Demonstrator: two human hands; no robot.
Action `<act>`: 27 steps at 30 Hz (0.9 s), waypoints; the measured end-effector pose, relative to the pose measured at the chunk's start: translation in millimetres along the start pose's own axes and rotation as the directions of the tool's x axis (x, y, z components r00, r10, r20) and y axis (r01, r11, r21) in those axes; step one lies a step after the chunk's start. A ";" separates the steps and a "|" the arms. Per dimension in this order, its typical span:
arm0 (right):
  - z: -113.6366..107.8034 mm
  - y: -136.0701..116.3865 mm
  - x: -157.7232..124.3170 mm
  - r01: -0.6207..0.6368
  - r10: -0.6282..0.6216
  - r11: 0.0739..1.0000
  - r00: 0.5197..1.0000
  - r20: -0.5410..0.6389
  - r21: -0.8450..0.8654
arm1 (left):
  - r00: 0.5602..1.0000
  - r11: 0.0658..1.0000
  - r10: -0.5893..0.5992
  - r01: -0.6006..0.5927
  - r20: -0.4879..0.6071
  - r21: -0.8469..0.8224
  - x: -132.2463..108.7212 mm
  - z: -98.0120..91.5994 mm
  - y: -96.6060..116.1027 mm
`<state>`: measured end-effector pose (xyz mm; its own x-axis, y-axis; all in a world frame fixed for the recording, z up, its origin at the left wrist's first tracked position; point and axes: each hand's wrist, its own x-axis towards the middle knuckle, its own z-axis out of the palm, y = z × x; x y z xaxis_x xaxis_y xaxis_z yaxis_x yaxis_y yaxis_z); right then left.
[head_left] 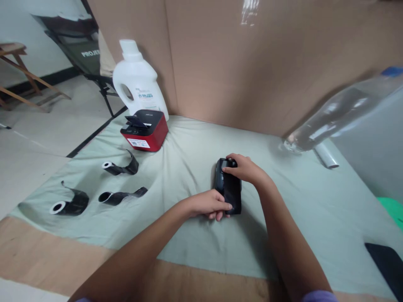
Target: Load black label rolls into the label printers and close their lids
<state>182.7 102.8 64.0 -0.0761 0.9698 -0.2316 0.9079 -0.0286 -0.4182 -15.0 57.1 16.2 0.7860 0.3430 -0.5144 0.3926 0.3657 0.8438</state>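
Right hand (244, 168) grips the far end of this black device (232, 188), left hand (210, 203) pinches the near one, long axis pretty much fore-aft.

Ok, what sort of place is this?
Probably a makeshift indoor workspace, judging by the wooden table, the pale green cloth spread over it and the brown panel standing behind.

Holding black device (233, 188) with left hand (211, 203) at near end, right hand (244, 167) at far end, over green cloth (189, 237), well apart from red box (159, 136).
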 end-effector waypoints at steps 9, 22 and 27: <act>3.4 -0.7 6.4 -0.025 0.024 0.999 0.999 0.040 0.028 | 0.999 0.999 0.039 -0.039 -0.009 0.005 4.1 -0.4 -5.4; 28.9 -48.9 -20.7 -0.220 0.204 0.973 0.960 -0.189 -0.070 | 0.996 0.988 0.053 -0.063 0.067 0.143 4.6 1.7 -6.1; -19.6 26.4 -34.5 -0.206 0.230 0.973 0.891 -0.393 0.102 | 0.996 0.981 0.071 -0.078 0.048 0.179 4.9 1.8 -9.0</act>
<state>217.4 73.4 78.2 0.3024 0.9522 0.0425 0.8574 -0.2523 -0.4485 -13.9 54.0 6.4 0.8337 0.3262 -0.4455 0.4091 0.1771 0.8952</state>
